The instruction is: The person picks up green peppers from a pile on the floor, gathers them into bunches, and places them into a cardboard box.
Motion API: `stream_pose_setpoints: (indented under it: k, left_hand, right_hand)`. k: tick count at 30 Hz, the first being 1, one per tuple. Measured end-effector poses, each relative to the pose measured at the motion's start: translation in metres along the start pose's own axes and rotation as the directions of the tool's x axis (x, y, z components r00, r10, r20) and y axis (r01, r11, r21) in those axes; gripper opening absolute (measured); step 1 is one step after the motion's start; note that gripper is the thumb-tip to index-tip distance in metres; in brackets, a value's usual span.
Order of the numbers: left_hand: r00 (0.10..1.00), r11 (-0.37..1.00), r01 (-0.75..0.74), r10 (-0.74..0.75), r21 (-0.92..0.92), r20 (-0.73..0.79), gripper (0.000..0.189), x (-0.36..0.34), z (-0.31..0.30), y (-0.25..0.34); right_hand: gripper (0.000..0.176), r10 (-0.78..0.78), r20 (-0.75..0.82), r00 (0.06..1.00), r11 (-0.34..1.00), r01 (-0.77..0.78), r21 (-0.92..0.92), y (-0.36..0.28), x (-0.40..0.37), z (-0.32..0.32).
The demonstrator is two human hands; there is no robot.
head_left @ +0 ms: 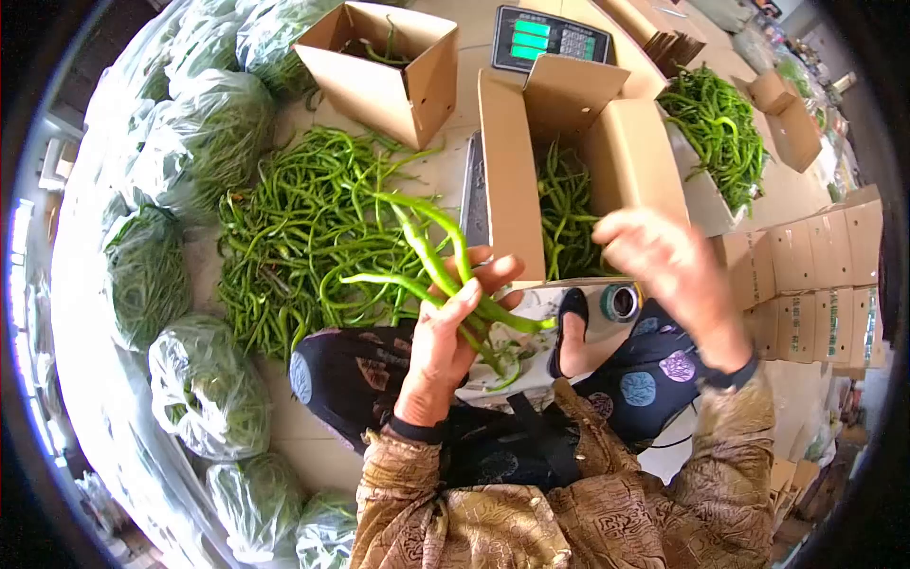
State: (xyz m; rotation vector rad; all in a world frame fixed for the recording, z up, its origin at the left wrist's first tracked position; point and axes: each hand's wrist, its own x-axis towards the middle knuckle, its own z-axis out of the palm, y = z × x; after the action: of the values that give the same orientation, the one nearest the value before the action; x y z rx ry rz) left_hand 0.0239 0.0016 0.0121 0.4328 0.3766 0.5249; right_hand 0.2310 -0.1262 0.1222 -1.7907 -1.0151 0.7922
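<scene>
Several long green chili peppers (431, 261) are bunched in my left hand (455, 322), its fingers and thumb closed around them. That bunch sits in front of a wide heap of green chili peppers (303, 218) on the floor. My right hand (664, 270) is smeared by motion near the front right of an open cardboard box (512, 180); I cannot make out its fingers or whether it holds anything. More chili peppers (564, 194) lie inside this box, which stands with its flaps up.
A scale display (550, 40) stands behind the box. Another open carton (370, 81) is at the back left. Clear bags of peppers (209, 389) line the left side. A pepper-filled box (720, 142) and stacked cartons (815, 247) are at right. A round can (622, 302) stands by my foot.
</scene>
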Motion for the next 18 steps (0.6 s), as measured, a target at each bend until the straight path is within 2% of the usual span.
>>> stream_pose_setpoints:
  k: [1, 3, 5, 6, 9, 10, 11, 13, 14, 15, 17, 18]
  left_hand:
    - [1.0, 1.0, 0.015, -0.015, -0.003, -0.001, 0.048, 0.001, 0.003, -0.003]
    - [0.995, 0.999, 0.048, -0.047, -0.006, 0.084, 0.049, 0.003, -0.004, -0.009]
    - [0.996, 0.997, 0.062, -0.065, 0.052, 0.064, 0.056, 0.002, -0.002, -0.013]
    - [0.992, 0.991, 0.106, -0.111, 0.086, 0.056, 0.064, 0.003, -0.005, -0.014]
    - [0.99, 0.992, 0.106, -0.1, -0.061, 0.103, 0.07, 0.002, -0.008, -0.013]
    - [0.987, 0.991, 0.121, -0.114, -0.055, 0.113, 0.07, 0.002, -0.002, -0.007]
    - [0.991, 0.99, 0.129, -0.127, -0.06, 0.03, 0.07, 0.003, -0.01, -0.012]
    - [0.991, 0.996, 0.072, -0.065, -0.054, 0.121, 0.068, 0.007, -0.012, -0.011]
    - [0.988, 0.994, 0.089, -0.08, -0.059, 0.134, 0.069, 0.006, -0.011, -0.009]
    - [0.984, 0.993, 0.102, -0.092, -0.062, 0.152, 0.07, 0.008, -0.014, -0.01]
    - [0.985, 0.988, 0.088, -0.067, -0.125, 0.162, 0.063, 0.009, -0.014, -0.012]
    - [0.992, 0.986, 0.081, -0.066, -0.145, 0.105, 0.058, 0.007, -0.005, -0.008]
  right_hand:
    - [0.031, 0.006, 0.117, 0.993, 0.994, -0.019, 0.109, 0.008, -0.004, 0.026]
    - [0.033, 0.006, 0.269, 0.963, 1.0, -0.003, -0.009, 0.002, -0.001, 0.067]
    - [0.033, 0.082, 0.284, 0.955, 0.995, -0.062, -0.079, 0.011, 0.006, 0.095]
    - [0.032, 0.075, 0.288, 0.955, 0.989, -0.035, -0.141, 0.018, 0.008, 0.103]
    - [0.033, 0.03, 0.34, 0.94, 0.945, -0.137, 0.296, 0.028, 0.014, 0.11]
    - [0.03, 0.085, 0.362, 0.928, 0.903, -0.225, 0.365, 0.014, 0.016, 0.104]
    - [0.029, 0.15, 0.413, 0.898, 0.898, -0.298, 0.323, 0.001, 0.018, 0.092]
    - [0.031, 0.186, 0.459, 0.869, 0.897, -0.34, 0.281, 0.007, 0.022, 0.082]
    - [0.033, 0.192, 0.461, 0.866, 0.901, -0.342, 0.267, 0.011, 0.024, 0.081]
    - [0.033, 0.192, 0.437, 0.879, 0.876, -0.354, 0.327, 0.011, 0.024, 0.082]
    - [0.033, 0.282, 0.46, 0.842, 0.758, -0.489, 0.431, 0.001, 0.023, 0.077]
    - [0.033, 0.296, 0.429, 0.854, 0.761, -0.482, 0.435, -0.002, 0.022, 0.076]
